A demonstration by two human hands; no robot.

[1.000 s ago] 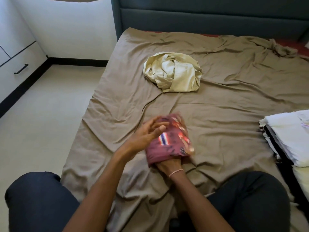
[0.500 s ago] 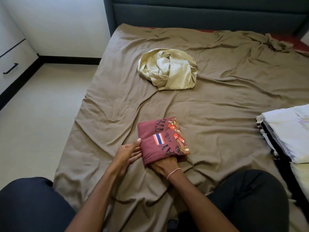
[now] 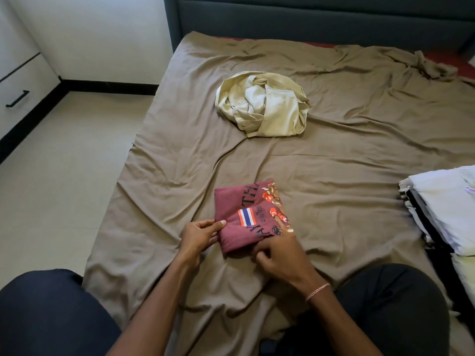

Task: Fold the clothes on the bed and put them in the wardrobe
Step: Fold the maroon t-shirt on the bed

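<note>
Here the folded maroon shirt (image 3: 246, 217) lies on the bed (image 3: 347, 160); the left hand (image 3: 199, 233) pinches its left edge, the right hand (image 3: 279, 254) grips its near edge. A crumpled cream garment (image 3: 262, 104) sits beyond.

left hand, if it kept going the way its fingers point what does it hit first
The folded maroon shirt: the left hand pinches its left edge, fingers pointing right across it, so it meets the shirt at once.

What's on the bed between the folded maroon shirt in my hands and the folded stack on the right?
Nothing visible. Only wrinkled brown bedsheet lies between the folded maroon T-shirt and the stack of folded white and black clothes. The crumpled cream garment sits farther up, off that path.
</note>
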